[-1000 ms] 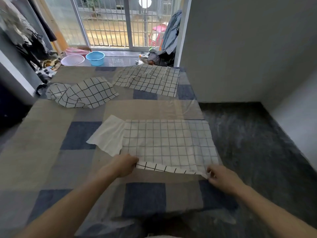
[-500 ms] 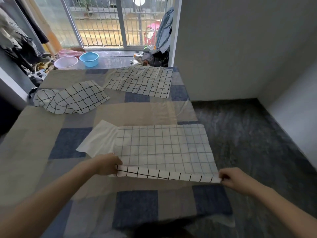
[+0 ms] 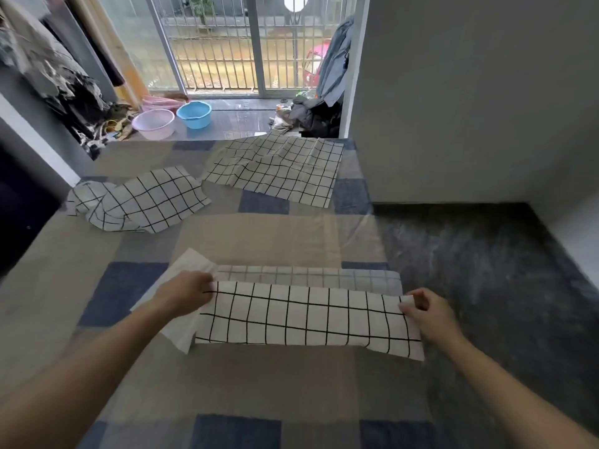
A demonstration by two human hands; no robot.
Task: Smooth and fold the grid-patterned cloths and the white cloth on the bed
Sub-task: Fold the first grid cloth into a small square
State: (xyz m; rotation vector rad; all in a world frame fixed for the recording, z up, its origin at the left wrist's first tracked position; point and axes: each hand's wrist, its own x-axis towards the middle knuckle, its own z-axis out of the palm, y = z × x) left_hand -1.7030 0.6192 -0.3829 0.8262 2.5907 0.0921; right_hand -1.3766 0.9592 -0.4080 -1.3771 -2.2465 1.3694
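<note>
A grid-patterned cloth (image 3: pixel 304 315) lies near me on the bed, its near edge lifted and turned over towards the far side. My left hand (image 3: pixel 186 293) pinches the turned edge's left corner. At the right corner my right hand (image 3: pixel 424 307) pinches it too. A white cloth (image 3: pixel 181 325) lies under the grid cloth and sticks out at its left. Farther off, a crumpled grid cloth (image 3: pixel 136 202) lies at the left and a flatter, wrinkled grid cloth (image 3: pixel 275 170) at the middle.
The bed (image 3: pixel 259 234) has a beige and blue checked cover; its right edge drops to a dark floor (image 3: pixel 486 270). Beyond the bed stand a pink basin (image 3: pixel 153 124) and a blue basin (image 3: pixel 193 115), with piled clothes (image 3: pixel 311 115) by the barred window.
Both hands have lifted the near edge of the grid cloth and carried it away from me, so the bold-lined side now covers most of the cloth. My view has moved closer.
</note>
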